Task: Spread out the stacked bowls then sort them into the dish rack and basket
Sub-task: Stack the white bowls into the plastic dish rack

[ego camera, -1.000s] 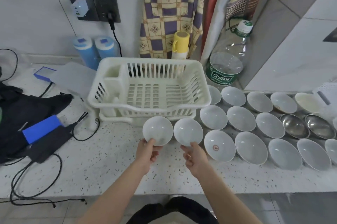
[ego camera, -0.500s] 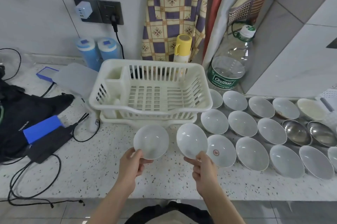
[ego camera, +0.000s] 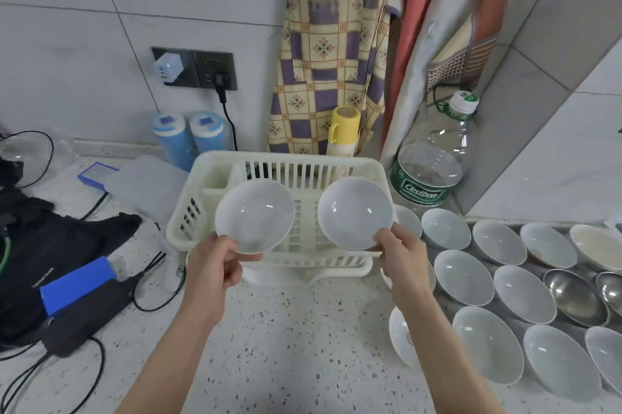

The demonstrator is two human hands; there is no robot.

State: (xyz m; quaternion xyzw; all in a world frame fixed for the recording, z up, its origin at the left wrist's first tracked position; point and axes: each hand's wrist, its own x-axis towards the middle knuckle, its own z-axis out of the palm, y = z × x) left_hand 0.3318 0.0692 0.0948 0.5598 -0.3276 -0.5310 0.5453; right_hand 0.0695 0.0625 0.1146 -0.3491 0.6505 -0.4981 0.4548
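My left hand grips the near rim of a white bowl, held tilted above the left half of the cream dish rack. My right hand pinches the rim of a second white bowl, held tilted above the rack's right half. Both bowls face me and are off the counter. Several white bowls lie spread in rows on the counter to the right, and two steel bowls sit among them. The rack's inside looks empty where it shows.
A large water bottle and a yellow-capped bottle stand behind the rack. Two blue cylinders stand at the wall. A black bag, a blue box and cables lie at left. Hanging cloths drape behind.
Both hands have lifted their bowls off the counter and carried them up and forward, from in front of the rack to above it. The view has moved closer.
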